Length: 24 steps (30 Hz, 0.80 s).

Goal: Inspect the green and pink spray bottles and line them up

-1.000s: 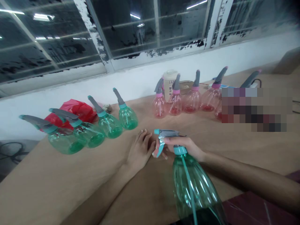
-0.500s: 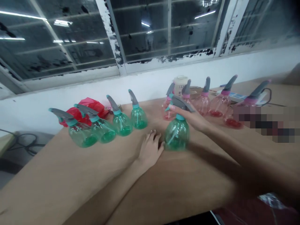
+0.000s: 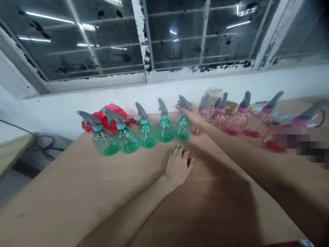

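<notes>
My right hand (image 3: pixel 194 114) is closed round the grey spray head of a green spray bottle (image 3: pixel 183 128), which stands at the right end of a row of similar bottles. My fingers are partly hidden behind its head. My left hand (image 3: pixel 178 165) lies palm down on the table, fingers a little apart, holding nothing. Left of the gripped bottle stand several more green spray bottles (image 3: pixel 147 135), each with some green at the bottom. To the right runs a row of pink spray bottles (image 3: pixel 235 122) with grey heads; my right hand and forearm partly cover the nearest.
A red plastic bag (image 3: pixel 110 113) lies behind the green bottles. A pale printed cup (image 3: pixel 214 97) stands behind the pink ones. The wooden table (image 3: pixel 84 192) meets a white wall below windows. Black cables (image 3: pixel 45 145) hang off its left side.
My right hand has carried the green bottle away from me to the end of the green row. My left hand stays on the table. The view has shifted left.
</notes>
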Motion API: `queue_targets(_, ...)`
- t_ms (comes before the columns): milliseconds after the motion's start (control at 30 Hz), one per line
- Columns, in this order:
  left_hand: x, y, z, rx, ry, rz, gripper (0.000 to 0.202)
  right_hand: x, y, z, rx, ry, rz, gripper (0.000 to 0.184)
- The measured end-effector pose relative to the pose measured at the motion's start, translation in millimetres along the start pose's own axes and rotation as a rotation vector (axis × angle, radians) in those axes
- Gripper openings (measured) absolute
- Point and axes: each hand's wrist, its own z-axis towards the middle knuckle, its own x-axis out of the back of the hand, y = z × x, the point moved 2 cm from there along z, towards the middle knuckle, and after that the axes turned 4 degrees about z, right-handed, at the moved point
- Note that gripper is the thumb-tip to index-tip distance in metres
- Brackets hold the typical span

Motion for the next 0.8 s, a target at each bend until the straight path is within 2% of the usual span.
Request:
queue_targets(233, -1.2, 0.2, -0.7, 0.009, -0.003, 0.002, 0.037, -7.5, 18.0, 15.5, -0.006, 0.032, -0.032, 0.05)
queue_targets(400, -0.5, -0.4, -0.4, 0.005, -0.009, -0.009, 0.037, -1.9, 12.7, 8.5, -0.038, 0.058, -0.195, 0.05)
queue_targets(467, -0.1, -0.9, -0.3, 0.004, -0.01, -0.013, 0.037, 3.5, 6.5, -0.3, -0.019, 0.027, -0.194, 0.055)
queue_targets(567, 0.7, -1.5, 0.1, 0.008, -0.014, -0.019, 0.035, 17.8, -4.7, -23.0, -0.02, -0.037, -0.129, 0.066)
queue_targets(633, 1.6, -1.6, 0.4, 0.007, -0.016, -0.016, 0.035, 33.2, -12.0, -42.6, -0.08, -0.035, -0.15, 0.066)
queue_targets(733, 3.0, -1.6, 0.7, 0.0, -0.01, -0.012, 0.034, 59.7, -24.0, -69.1, -0.101, -0.037, -0.203, 0.042)
queue_targets(800, 3.7, -1.7, 0.9, -0.002, -0.001, -0.015, 0.033, 76.6, -31.7, -78.7, -0.069, 0.046, -0.322, 0.032)
